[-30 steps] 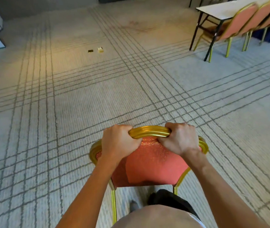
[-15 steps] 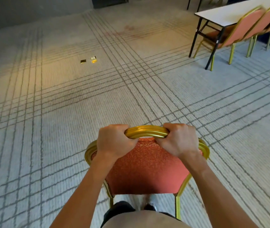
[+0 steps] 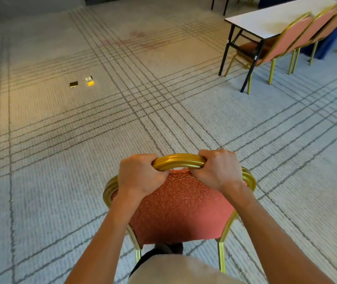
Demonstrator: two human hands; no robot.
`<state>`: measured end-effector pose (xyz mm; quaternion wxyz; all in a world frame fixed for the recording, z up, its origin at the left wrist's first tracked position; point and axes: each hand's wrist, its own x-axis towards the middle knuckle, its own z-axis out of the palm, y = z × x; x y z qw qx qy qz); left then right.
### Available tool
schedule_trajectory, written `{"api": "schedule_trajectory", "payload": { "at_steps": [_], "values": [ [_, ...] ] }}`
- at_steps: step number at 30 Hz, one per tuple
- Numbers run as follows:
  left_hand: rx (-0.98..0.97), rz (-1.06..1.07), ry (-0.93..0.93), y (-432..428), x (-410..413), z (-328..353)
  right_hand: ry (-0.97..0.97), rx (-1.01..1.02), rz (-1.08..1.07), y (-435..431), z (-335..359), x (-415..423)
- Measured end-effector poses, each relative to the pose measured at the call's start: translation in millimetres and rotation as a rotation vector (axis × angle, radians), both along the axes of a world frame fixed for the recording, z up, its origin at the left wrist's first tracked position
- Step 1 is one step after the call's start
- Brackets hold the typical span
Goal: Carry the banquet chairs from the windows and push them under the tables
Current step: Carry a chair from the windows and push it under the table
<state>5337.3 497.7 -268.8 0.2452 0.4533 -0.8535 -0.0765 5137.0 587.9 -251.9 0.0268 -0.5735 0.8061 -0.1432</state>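
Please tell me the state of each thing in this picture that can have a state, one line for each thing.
Held chair: upright, back toward the person, in both hands.
Left hand: grips its gold top rail.
Right hand: grips the same rail.
Table: standing on unfolded legs.
Chairs at the table: upright in a row, nearest seat under the top.
Small objects: lying on the carpet.

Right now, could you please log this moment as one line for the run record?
stage: carrying chair | left hand: grips top rail | right hand: grips top rail | table: ahead right, other chairs tucked
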Motion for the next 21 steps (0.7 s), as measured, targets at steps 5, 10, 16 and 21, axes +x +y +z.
{"api": "schedule_trajectory", "payload": {
  "at_steps": [5, 10, 16, 21],
  "values": [
    [0.023, -0.03, 0.016, -100.2, -38.5, 10.8, 0.023, 0.014, -0.059, -89.4, 15.9, -31.9],
    [-0.009, -0.088, 0.015, -190.0, -77.5, 31.0, 0.055, -0.02, -0.087, -168.6, 36.8, -68.1],
    [-0.024, -0.114, 0.015, -305.9, -144.7, 27.9, 0.035, -0.086, -0.089, -281.4, 19.3, -135.9],
    [-0.012, -0.111, -0.042, -410.2, -210.6, 17.3, -0.01, -0.136, -0.049, -389.0, -3.0, -206.1]
  ]
}}
